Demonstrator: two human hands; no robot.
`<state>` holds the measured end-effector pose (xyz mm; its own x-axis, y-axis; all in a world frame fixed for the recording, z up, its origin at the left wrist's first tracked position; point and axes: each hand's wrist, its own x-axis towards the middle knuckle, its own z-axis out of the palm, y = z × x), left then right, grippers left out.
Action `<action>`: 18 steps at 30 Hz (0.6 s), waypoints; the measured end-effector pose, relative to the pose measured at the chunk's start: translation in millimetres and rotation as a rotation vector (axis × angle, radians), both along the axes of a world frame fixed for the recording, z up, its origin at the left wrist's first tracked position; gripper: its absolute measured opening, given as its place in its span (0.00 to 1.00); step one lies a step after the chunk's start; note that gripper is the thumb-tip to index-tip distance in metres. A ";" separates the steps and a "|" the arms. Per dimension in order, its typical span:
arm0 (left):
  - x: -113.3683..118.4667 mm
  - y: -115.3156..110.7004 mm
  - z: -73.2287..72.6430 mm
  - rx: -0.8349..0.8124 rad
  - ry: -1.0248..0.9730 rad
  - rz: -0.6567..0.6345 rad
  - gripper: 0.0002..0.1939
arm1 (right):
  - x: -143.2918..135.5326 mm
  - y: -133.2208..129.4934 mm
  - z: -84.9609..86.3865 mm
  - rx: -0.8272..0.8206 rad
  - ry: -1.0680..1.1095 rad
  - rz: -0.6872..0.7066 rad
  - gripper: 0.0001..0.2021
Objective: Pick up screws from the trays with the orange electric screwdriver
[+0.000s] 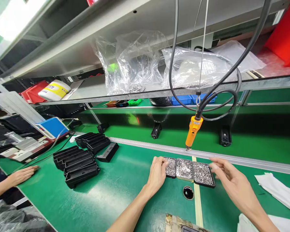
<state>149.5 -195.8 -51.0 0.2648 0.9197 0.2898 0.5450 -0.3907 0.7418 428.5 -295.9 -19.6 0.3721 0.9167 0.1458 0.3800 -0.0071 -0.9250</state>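
Three small trays of screws sit side by side on the green bench: left tray, middle tray, right tray. My left hand rests at the left tray's edge, fingers curled and touching its rim. My right hand hovers just right of the right tray with fingers loosely pinched; whether it holds a screw I cannot tell. An orange electric screwdriver hangs on a cable above the trays. A small round black part lies in front of the trays.
Stacks of black plastic housings lie at left. Another person's hand rests on the bench's left edge. White cloths lie at right. A conveyor with black parts runs behind. Plastic bags fill the shelf above.
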 end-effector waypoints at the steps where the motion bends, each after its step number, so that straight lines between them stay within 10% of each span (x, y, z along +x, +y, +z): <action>1: 2.1 -3.4 1.1 -0.030 -0.053 -0.007 0.12 | -8.4 14.2 8.2 0.038 -0.017 -0.018 0.35; 8: 13.6 -40.8 10.3 -0.240 -0.353 -0.094 0.17 | -54.8 94.0 42.7 0.225 0.060 0.092 0.42; 18: 17.6 -67.9 -0.8 -0.464 -0.611 -0.100 0.06 | -68.2 59.4 46.8 0.264 0.260 0.198 0.24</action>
<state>167.1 -263.7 -51.8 0.2697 0.9629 0.0019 -0.0354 0.0080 0.9993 360.4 -236.6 27.2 0.2478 0.9178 0.3102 0.1041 0.2931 -0.9504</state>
